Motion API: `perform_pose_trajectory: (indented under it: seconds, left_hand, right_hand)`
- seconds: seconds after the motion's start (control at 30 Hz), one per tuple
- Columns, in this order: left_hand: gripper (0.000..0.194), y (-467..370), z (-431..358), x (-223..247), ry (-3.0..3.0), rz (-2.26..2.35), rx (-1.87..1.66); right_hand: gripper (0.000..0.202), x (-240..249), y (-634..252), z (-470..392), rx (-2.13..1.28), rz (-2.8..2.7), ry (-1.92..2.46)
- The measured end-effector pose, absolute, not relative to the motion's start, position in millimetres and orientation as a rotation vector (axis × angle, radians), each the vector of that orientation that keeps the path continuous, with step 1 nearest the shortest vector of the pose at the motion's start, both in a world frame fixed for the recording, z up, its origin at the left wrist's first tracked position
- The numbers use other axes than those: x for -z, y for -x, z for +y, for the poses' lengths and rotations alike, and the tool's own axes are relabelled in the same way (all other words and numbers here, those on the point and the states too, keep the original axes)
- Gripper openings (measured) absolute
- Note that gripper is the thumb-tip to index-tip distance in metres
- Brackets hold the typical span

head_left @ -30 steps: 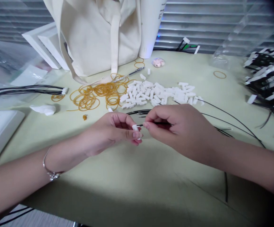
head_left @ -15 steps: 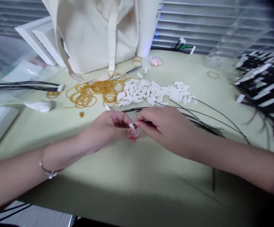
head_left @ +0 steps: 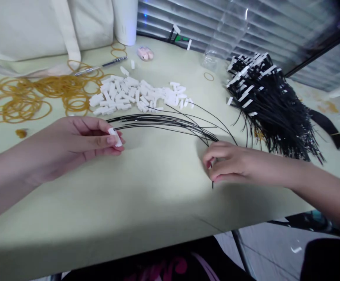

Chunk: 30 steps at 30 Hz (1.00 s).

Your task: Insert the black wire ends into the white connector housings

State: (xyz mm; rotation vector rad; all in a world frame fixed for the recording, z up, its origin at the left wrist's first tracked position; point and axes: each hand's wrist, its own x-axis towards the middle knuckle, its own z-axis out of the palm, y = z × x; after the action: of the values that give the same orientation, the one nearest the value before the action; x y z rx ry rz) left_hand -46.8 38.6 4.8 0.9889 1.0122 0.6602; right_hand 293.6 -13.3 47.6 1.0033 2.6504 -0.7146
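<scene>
Between the thumb and fingers of my left hand (head_left: 90, 136) is a white connector (head_left: 115, 137), with thin black wires running from it to the right. My right hand (head_left: 225, 162) is closed around a black wire (head_left: 212, 185) whose end sticks out below the fingers. Loose black wires (head_left: 164, 121) arc across the table between the two hands, their right ends by my right hand. Just behind them lies a pile of white connectors (head_left: 135, 93).
Tangled orange rubber bands (head_left: 55, 89) lie at the left, with a pen (head_left: 99, 66) and a cloth bag (head_left: 90, 27) behind. A big heap of black wires with white connectors (head_left: 269, 101) is at the right. The table's front edge (head_left: 146, 242) is near me.
The view has turned to the right. My right hand has moved away from the connector, out to the right ends of the wires. My left hand still holds the connector.
</scene>
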Motion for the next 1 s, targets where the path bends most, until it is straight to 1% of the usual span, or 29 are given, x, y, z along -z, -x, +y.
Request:
perform_pose_trajectory:
  seconds: [0.17, 0.3, 0.37, 0.5, 0.57, 0.77, 0.9, 1.0]
  left_hand:
    - [0.015, 44.8, 38.3, -6.5, -0.936, 0.996, -0.669]
    - [0.011, 45.6, 36.6, -5.5, -0.983, 0.956, -0.645]
    - [0.009, 46.5, 35.5, -5.5, -1.024, 0.941, -0.626]
    - [0.007, 47.9, 35.2, -6.6, -1.036, 0.884, -0.582]
    - [0.008, 48.8, 36.4, -6.4, -0.998, 0.853, -0.573]
    - [0.011, 51.9, 38.8, -2.2, -0.86, 0.799, -0.583]
    - [0.014, 51.5, 38.5, -1.6, -0.845, 0.793, -0.583]
    - [0.015, 51.1, 38.7, -3.0, -0.836, 0.801, -0.583]
  right_hand:
    - [0.016, -31.7, -295.1, -19.2, 0.618, 2.834, -1.018]
    - [0.015, -34.4, -255.1, -3.4, 0.53, 3.037, -1.216]
    - [0.018, -39.7, -223.0, 7.8, 0.366, 3.165, -1.214]
    - [0.021, -44.1, -170.9, 27.5, -0.196, 3.374, -0.962]
    - [0.022, -41.2, -159.4, 33.5, -0.396, 3.437, -0.864]
    - [0.022, -35.8, -158.0, 35.4, -0.474, 3.482, -0.789]
    - [0.02, -34.6, -159.4, 34.5, -0.65, 3.541, -0.663]
    - [0.017, -33.0, -159.2, 35.6, -0.702, 3.539, -0.639]
